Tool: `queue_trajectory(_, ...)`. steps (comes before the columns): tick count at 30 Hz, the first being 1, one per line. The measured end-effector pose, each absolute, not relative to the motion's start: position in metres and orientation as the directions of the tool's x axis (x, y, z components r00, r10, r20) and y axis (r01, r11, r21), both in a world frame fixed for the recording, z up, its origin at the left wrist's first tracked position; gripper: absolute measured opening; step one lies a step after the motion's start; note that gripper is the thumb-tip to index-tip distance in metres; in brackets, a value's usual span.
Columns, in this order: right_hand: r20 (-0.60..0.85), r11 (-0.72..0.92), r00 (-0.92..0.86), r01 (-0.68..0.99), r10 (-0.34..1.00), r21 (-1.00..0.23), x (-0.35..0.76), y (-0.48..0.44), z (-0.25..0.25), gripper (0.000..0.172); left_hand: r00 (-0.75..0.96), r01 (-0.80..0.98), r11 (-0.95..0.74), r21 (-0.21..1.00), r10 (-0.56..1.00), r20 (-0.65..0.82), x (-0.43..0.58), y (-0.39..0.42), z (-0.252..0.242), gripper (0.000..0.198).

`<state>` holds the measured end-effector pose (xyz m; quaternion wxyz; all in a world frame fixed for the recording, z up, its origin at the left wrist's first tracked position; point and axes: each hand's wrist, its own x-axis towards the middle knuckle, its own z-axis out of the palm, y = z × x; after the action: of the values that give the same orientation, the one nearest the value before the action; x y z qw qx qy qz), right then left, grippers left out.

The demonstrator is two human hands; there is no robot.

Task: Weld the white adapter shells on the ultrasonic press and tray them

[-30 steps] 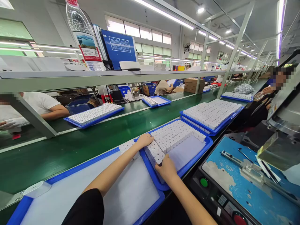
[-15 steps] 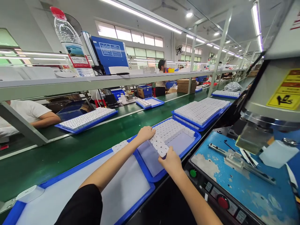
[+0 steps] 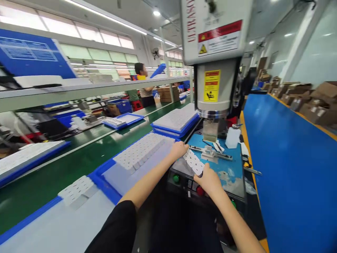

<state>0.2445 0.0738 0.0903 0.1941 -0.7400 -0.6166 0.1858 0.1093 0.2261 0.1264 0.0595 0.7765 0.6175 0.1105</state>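
At the centre of the frame I see my left hand (image 3: 179,149) and right hand (image 3: 207,179) pressing a short row of white parts (image 3: 194,163) between them, fingers clamped on its two ends, over the blue plate (image 3: 231,172) of the ultrasonic welder (image 3: 214,52). A red button (image 3: 199,190) sits just under my right hand. Left of centre, a blue tray (image 3: 105,182) carries more white parts, with another stacked tray (image 3: 176,123) beyond it along the green belt (image 3: 52,175).
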Motion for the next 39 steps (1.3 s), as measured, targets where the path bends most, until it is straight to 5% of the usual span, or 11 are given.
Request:
queue_trajectory(14, -0.152, -0.248, 0.196, 0.781, 0.969, -0.574, 0.345, 0.052, 0.052, 0.038, 0.309, 0.847, -0.274, 0.455, 0.951, -0.004, 0.193, 0.216, 0.048, 0.043)
queue_trajectory(20, -0.092, -0.228, 0.223, 0.726, 0.970, -0.649, 0.347, 0.038, 0.050, 0.092, 0.330, 0.730, -0.285, 0.622, 0.943, 0.045, 0.174, 0.221, 0.045, 0.050)
queue_trajectory(26, 0.297, 0.120, 0.074, 0.804, 0.952, -0.582, 0.359, 0.024, 0.046, 0.032, 0.290, 0.509, -0.308, 0.803, 0.941, 0.177, 0.138, 0.221, 0.033, 0.053)
queue_trajectory(39, 0.326, 0.071, 0.186, 0.766, 0.927, -0.639, 0.368, 0.041, 0.014, 0.030, 0.269, 0.140, -0.264, 0.954, 0.938, 0.220, 0.112, 0.239, -0.002, 0.037)
